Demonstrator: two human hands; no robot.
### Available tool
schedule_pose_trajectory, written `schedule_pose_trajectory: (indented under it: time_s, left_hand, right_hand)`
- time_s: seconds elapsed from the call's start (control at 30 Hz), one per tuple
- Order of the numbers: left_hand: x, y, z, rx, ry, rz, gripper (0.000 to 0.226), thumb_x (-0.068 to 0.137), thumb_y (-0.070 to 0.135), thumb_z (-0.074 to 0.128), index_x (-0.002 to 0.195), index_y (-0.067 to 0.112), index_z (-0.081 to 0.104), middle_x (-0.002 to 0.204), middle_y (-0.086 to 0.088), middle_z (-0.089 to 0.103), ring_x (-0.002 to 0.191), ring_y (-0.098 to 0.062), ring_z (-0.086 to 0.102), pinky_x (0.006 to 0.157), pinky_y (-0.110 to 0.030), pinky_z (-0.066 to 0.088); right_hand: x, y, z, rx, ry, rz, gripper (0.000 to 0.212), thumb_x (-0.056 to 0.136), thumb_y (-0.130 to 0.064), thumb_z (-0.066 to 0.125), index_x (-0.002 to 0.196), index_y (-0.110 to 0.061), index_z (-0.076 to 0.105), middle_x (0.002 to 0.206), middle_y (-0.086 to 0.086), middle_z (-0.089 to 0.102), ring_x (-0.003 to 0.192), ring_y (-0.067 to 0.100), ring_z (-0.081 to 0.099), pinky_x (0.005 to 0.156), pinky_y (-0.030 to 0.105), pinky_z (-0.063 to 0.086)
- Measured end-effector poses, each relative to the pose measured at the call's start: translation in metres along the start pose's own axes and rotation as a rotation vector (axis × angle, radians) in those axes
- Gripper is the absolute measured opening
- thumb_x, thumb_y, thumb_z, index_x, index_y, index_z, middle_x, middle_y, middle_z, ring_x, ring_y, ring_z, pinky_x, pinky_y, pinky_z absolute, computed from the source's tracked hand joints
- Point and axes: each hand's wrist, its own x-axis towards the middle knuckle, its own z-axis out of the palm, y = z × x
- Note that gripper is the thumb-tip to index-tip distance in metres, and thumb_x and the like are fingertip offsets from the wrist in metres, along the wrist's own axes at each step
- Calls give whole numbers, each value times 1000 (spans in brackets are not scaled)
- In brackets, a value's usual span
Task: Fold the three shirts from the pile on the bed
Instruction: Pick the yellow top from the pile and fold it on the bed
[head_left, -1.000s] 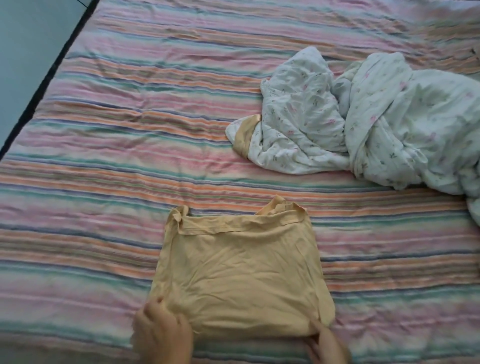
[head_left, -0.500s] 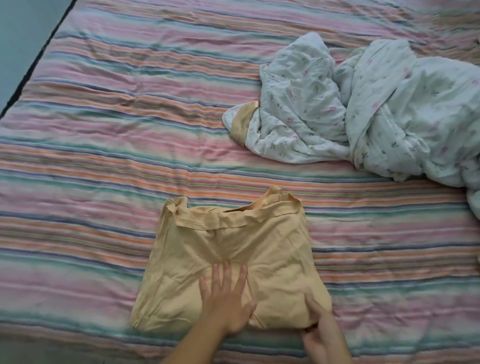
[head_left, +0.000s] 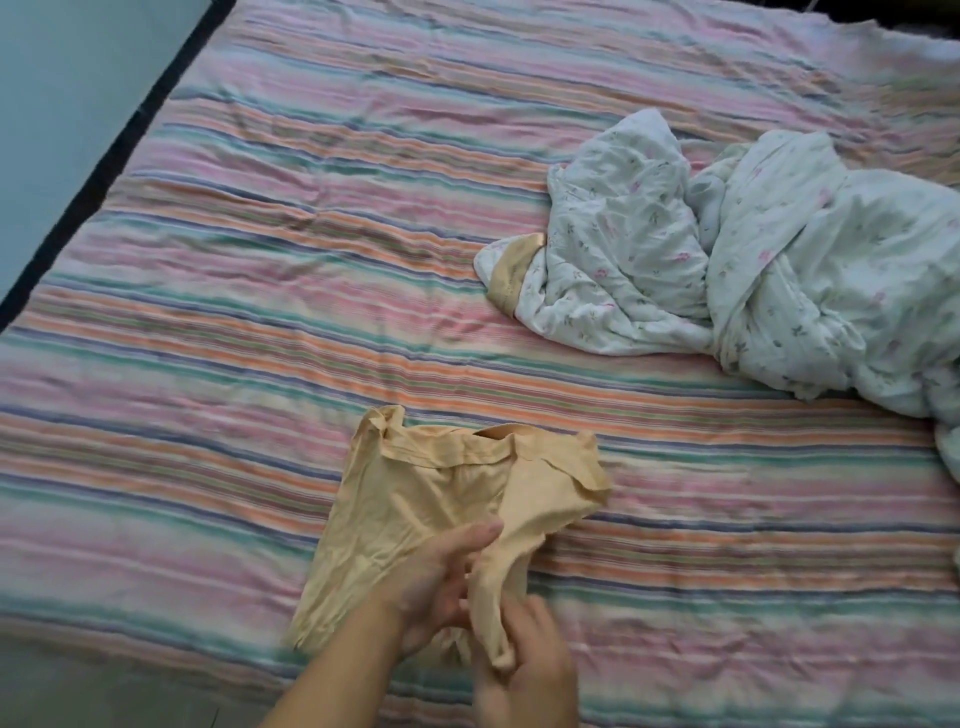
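Left hand (head_left: 441, 582) flat, fingers spread, pinning yellow shirt (head_left: 415, 514) at middle. Right hand (head_left: 524, 670) closed on shirt's right edge, lifting it leftward. Best: keep left hand as crease line, carry edge across evenly. Shirt near bed's (head_left: 260, 260) front edge, collar pointing away, long axis front-to-back. Floral pile (head_left: 727, 260) well apart, right.

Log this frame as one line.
step: folding yellow shirt | left hand: pressing shirt | right hand: gripping lifted right edge | floral pile: unfolded, far right | surface: striped bedspread
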Motion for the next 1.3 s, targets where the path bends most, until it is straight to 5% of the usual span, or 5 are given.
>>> schedule_pose_trajectory:
  time_s: [0.23,0.37,0.57,0.73,1.3]
  left_hand:
    - [-42,22,-73,154,40,25,97,42,12,96,131,20,59,126,-15,68,112,-32,65,92,-40,53]
    - [-49,10,-113,242,344,39,82,47,-1,78,126,18,62,104,-13,74,79,-26,69,63,-29,56]
    - [-45,-29,-142,399,469,60,68,33,16,89,98,7,72,79,4,77,69,-7,64,62,-18,50]
    - [-36,-41,-143,490,607,114,36,48,4,75,81,17,70,61,12,68,67,-10,61,58,-17,45]
    - [-49,-58,-156,586,912,62,20,72,15,75,78,28,60,80,1,69,77,-23,64,64,-31,46]
  right_hand:
    - [3,-58,60,-630,-693,-256,26,67,-39,54,72,-32,78,65,-7,66,52,13,66,35,25,36]
    - [4,-63,80,-323,-955,-181,27,85,-30,61,111,-35,68,114,-4,66,105,19,64,78,21,43]
    - [56,-13,61,202,-41,738,47,71,-34,84,111,-33,60,113,-1,66,100,20,64,91,40,54]
    - [107,5,58,99,-260,770,105,68,-30,90,152,-25,27,150,6,45,133,31,49,107,51,46]
    - [161,-54,82,126,-503,840,18,77,-17,73,92,-7,70,94,13,74,89,28,70,80,41,61]
